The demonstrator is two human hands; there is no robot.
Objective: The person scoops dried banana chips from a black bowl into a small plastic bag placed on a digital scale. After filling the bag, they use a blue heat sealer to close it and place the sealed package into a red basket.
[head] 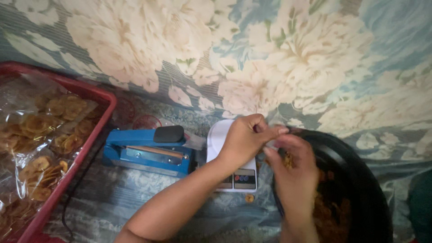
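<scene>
Hands (270, 144) pinching clear bag, above scale (234, 173), beside bowl (360, 180)

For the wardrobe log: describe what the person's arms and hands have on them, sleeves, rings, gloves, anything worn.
Both hands are bare. The left hand has no glove, and its forearm is uncovered down to the frame's edge, no sleeve, watch or bracelet showing. The right hand is gloveless too; only its wrist shows, also uncovered. No ring can be made out, though the fingers are slightly blurred.
</scene>
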